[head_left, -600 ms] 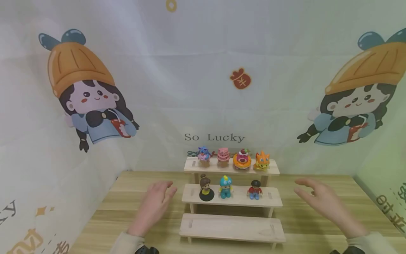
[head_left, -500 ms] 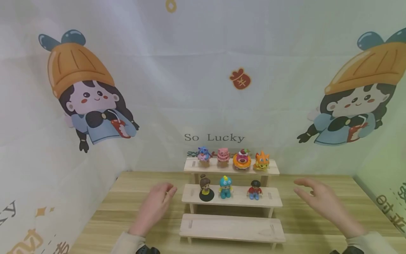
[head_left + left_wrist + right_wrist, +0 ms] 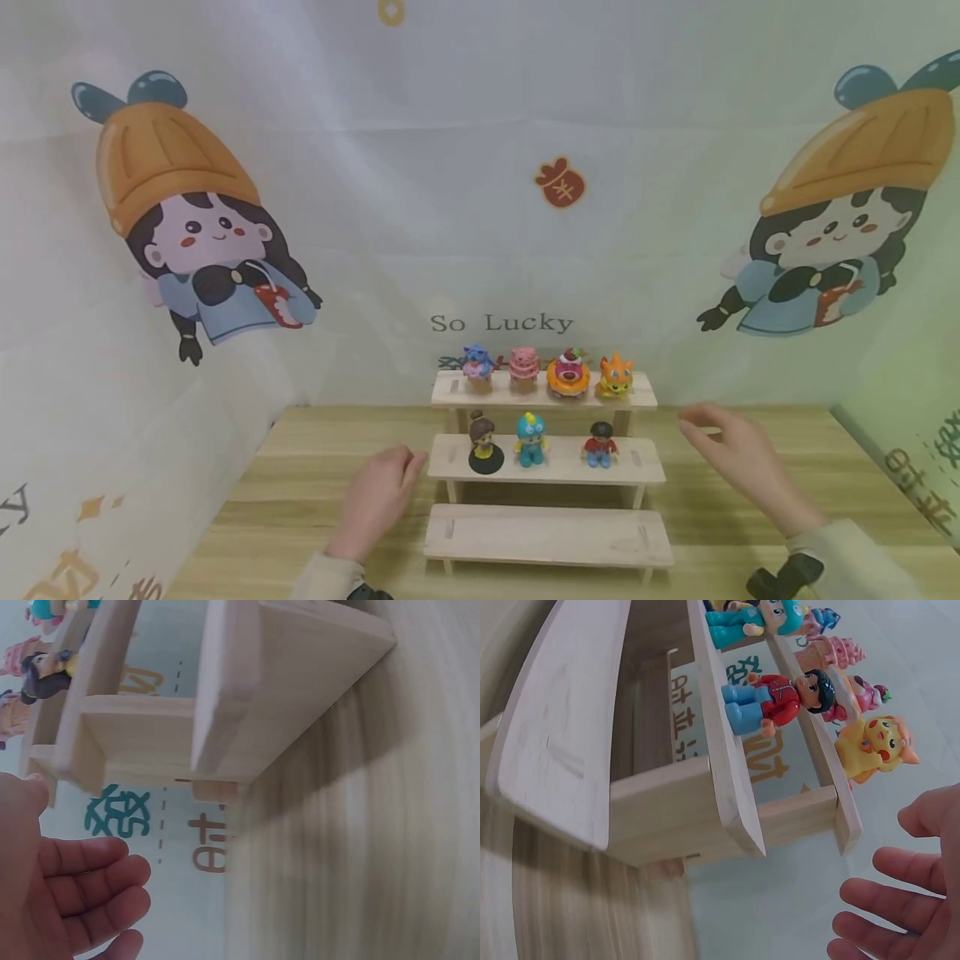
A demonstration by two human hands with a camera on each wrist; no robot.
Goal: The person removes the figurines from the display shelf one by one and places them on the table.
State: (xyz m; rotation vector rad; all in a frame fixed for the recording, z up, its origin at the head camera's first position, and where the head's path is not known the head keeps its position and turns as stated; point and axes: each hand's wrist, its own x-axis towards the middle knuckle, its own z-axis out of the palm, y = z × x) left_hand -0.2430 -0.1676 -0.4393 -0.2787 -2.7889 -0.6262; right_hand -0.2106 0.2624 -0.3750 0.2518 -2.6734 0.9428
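A three-step wooden display stand (image 3: 547,537) stands between my hands, touched by neither. My left hand (image 3: 378,498) hovers by its left side, fingers loosely curled and holding nothing. Off the right side is my right hand (image 3: 742,458), its fingers relaxed and slightly bent, with nothing in them. On the middle step sit a brown-haired figurine (image 3: 483,437) on a black base, a teal-suited figurine (image 3: 531,442) and a red-jacketed figurine (image 3: 600,446). The top step bears a blue figurine (image 3: 477,364), a pink figurine (image 3: 524,365), a bear in an orange ring (image 3: 567,379) and an orange-yellow figurine (image 3: 617,379).
A wood-grain tabletop (image 3: 277,492) lies under the stand. Behind and at both sides hangs a printed cloth (image 3: 420,200) with cartoon figures and lettering. Dark wrist straps (image 3: 787,575) show at my cuffs.
Against the stand, my left hand has shifted right and slightly nearer me, its fingers more bent. My right hand has moved a little left and away from me. The figurines have stayed put.
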